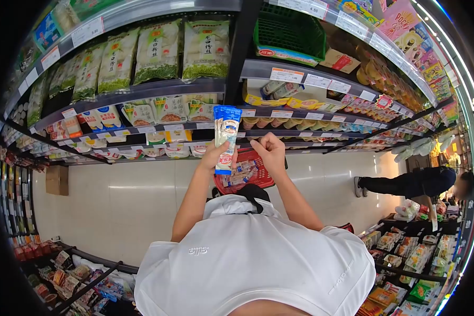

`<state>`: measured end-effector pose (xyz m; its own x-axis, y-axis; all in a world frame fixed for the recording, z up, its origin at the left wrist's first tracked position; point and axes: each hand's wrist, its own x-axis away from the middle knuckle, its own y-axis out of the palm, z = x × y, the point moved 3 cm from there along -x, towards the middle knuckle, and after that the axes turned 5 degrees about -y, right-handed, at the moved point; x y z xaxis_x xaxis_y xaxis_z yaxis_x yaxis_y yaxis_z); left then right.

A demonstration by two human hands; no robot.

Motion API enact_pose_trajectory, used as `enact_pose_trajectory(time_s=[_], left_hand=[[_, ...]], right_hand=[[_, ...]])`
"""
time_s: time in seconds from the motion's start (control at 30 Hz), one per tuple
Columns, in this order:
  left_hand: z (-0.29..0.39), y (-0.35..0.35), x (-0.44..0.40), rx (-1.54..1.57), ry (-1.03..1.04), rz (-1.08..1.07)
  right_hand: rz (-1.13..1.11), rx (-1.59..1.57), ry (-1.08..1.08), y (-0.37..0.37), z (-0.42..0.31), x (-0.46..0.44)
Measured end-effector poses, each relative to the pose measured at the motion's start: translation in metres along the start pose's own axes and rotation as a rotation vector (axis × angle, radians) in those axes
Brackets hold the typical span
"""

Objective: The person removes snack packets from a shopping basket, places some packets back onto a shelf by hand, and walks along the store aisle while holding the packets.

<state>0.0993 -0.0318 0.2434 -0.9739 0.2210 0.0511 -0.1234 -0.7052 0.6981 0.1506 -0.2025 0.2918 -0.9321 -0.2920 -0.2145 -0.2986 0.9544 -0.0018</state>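
My left hand [216,156] is closed around a long blue-and-white packet [227,130], held upright in front of the shelves. Blue bands mark its two ends, and red print shows near the bottom. To the right, my right hand [271,152] is raised with its fingers curled in; no object shows in it. Below and between my hands is a red plastic basket [252,159], partly hidden by my hands and body. Several small packets [240,175] lie inside it.
Shelves ahead hold bags of noodles [206,50], a green crate [290,32] and cups of food. A cardboard box [57,180] stands on the pale floor [137,197] at left. Another person [416,183] stands at right. Low racks of packaged goods [418,258] are behind me.
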Motion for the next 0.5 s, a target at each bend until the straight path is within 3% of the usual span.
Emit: enact_pose_trajectory(time_s=[0.13, 0.2, 0.27, 0.33, 0.5], left_hand=[[0.003, 0.001, 0.002, -0.048, -0.001, 0.017], [-0.002, -0.005, -0.002, -0.018, -0.003, -0.019], [-0.007, -0.008, -0.005, 0.011, -0.003, -0.054], [0.0, 0.0, -0.007, -0.006, 0.096, 0.093], [0.01, 0.008, -0.005, 0.073, 0.249, 0.229]], right_hand=[[-0.094, -0.176, 0.007, 0.003, -0.02, -0.002], [-0.189, -0.213, -0.127, 0.007, -0.028, -0.002], [-0.218, -0.258, -0.117, 0.009, -0.032, 0.002], [-0.291, -0.349, -0.107, 0.013, -0.035, 0.006], [-0.266, -0.423, -0.038, 0.012, -0.018, 0.02]])
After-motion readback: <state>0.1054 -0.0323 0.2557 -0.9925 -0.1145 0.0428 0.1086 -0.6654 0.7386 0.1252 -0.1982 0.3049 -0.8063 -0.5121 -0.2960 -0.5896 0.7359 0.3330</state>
